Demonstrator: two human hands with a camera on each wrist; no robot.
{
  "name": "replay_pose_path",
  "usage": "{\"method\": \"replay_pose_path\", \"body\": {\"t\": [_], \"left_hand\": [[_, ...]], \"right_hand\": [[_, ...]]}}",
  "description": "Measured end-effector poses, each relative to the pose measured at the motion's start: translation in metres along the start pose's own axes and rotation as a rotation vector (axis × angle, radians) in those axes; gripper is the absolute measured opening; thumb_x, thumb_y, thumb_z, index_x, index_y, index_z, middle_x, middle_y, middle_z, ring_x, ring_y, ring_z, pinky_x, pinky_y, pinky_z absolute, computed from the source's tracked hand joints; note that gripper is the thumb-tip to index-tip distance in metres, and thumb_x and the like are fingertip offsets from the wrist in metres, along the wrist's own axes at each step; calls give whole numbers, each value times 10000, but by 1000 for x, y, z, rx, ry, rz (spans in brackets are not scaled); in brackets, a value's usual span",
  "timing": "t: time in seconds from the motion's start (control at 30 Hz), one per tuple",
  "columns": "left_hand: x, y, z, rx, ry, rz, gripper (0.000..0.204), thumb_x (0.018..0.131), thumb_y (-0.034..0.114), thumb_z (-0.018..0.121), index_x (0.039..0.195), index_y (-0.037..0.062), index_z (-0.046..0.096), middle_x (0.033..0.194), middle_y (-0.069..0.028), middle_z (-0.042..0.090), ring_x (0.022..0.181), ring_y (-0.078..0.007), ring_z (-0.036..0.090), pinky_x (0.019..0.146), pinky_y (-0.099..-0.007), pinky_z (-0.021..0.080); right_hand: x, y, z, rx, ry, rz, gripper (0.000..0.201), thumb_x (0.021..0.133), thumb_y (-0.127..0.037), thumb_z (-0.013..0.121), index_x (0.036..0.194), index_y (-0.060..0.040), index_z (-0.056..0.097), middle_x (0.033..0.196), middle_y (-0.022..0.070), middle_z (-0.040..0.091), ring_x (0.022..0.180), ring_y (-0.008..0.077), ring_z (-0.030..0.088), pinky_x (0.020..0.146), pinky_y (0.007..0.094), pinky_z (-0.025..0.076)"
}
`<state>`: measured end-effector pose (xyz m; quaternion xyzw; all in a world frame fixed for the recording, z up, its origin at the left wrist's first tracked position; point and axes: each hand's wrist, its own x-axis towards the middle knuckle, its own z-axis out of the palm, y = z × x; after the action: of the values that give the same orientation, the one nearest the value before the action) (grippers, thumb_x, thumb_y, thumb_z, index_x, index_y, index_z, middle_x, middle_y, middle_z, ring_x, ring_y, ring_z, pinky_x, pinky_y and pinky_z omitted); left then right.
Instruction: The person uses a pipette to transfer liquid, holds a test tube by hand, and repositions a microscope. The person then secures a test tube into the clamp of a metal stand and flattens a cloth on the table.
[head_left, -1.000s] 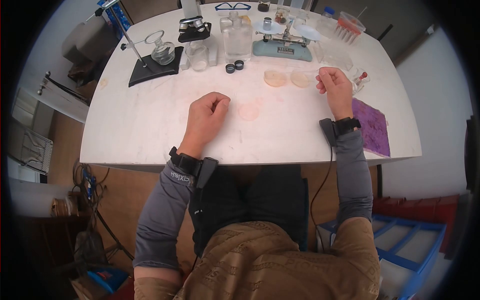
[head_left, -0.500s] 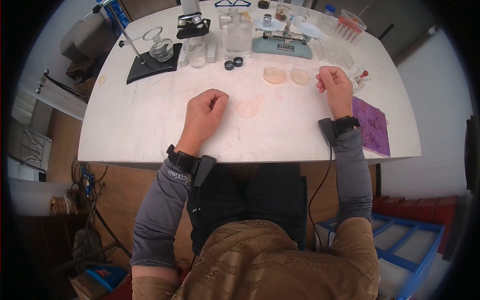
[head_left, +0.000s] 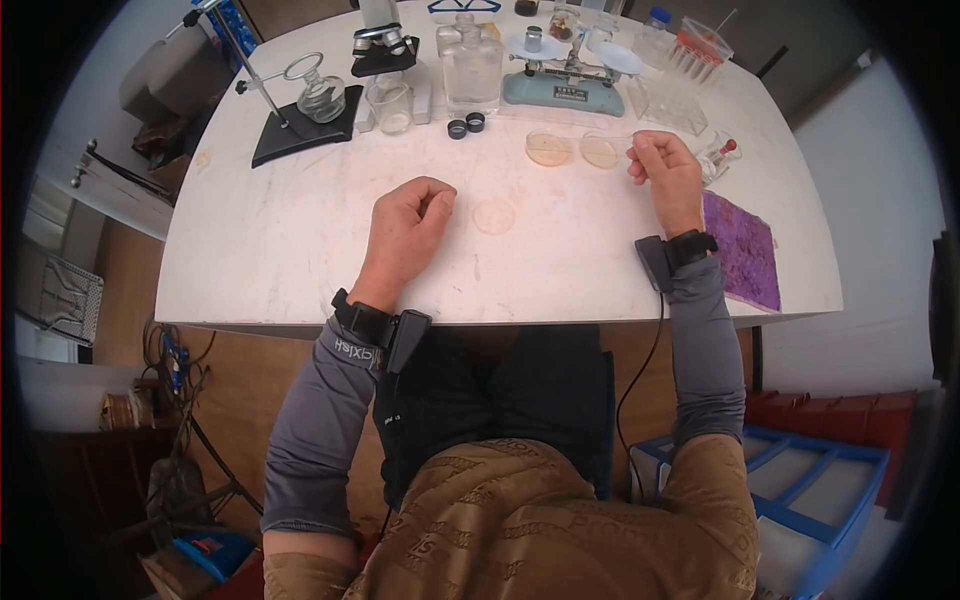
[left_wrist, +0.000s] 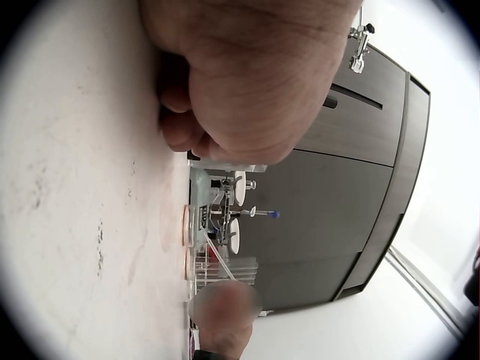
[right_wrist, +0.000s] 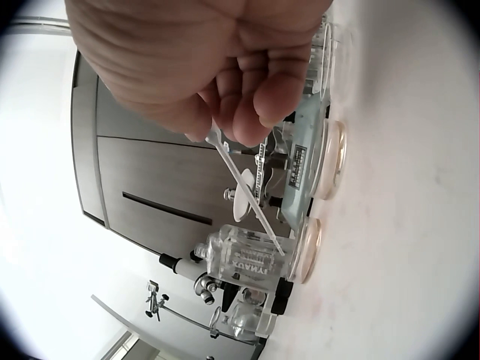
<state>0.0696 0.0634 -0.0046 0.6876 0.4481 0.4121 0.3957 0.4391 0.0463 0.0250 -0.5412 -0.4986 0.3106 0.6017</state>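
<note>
We've got our right hand (head_left: 667,172) out at the far right of the white table (head_left: 260,250), fingers curled in and pinching a thin clear pipette (right_wrist: 244,186). In the right wrist view its tip points down toward one of the two petri dishes (head_left: 549,149) with orange-ish stuff in them, but we can't tell if it's actually touching. The second dish (head_left: 601,151) sits just left of our fingers. Our left hand (head_left: 409,228) is resting on the table nearer to us, curled into a loose fist with nothing in it. Just right of it there's a single pale round lid or dish (head_left: 494,216) lying flat.

Along the far edge: a blue balance scale (head_left: 565,88), a square glass bottle (head_left: 472,70), a microscope (head_left: 382,42), a beaker (head_left: 393,105) and a ring stand (head_left: 262,90) holding a flask. A purple mat (head_left: 740,252) lies right of our right wrist.
</note>
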Motion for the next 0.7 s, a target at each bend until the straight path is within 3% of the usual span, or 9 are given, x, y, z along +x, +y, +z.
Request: {"method": "replay_pose_path", "body": {"t": [0.13, 0.23, 0.53, 0.63, 0.7], "left_hand": [[0, -1, 0, 12, -1, 0, 200, 1042, 175, 673, 1095, 0, 754, 829, -2, 694, 685, -50, 579, 629, -225, 487], [0, 4, 1, -22, 23, -28, 179, 1001, 137, 687, 1040, -25, 754, 790, -41, 703, 721, -95, 587, 677, -276, 502], [0, 1, 1, -32, 25, -20, 169, 1003, 128, 684, 1036, -24, 751, 786, -30, 690, 721, -87, 577, 675, -270, 497], [0, 0, 1, 9, -2, 14, 200, 1045, 177, 670, 1095, 4, 755, 838, -1, 694, 687, -47, 578, 631, -223, 486], [-1, 4, 1, -33, 24, -21, 164, 1003, 122, 685, 1036, -24, 751, 785, -26, 687, 722, -85, 574, 674, -268, 494]], "right_hand": [[2, 6, -2, 12, -5, -3, 210, 1043, -199, 725, 1137, -12, 709, 929, 47, 737, 730, 85, 649, 643, 227, 513], [2, 6, -1, 0, 11, -23, 211, 1045, -203, 725, 1132, -12, 710, 927, 45, 737, 730, 83, 648, 643, 227, 513], [2, 7, 1, 19, 15, -40, 215, 1043, -195, 729, 1139, -4, 709, 923, 48, 736, 728, 83, 646, 641, 226, 512], [2, 8, 0, 26, -14, -24, 226, 1043, -200, 731, 1152, -4, 705, 927, 49, 738, 731, 85, 648, 642, 225, 512], [2, 7, 1, 25, 12, -26, 228, 1041, -201, 733, 1157, -6, 707, 931, 49, 740, 732, 84, 649, 641, 224, 511]]}}
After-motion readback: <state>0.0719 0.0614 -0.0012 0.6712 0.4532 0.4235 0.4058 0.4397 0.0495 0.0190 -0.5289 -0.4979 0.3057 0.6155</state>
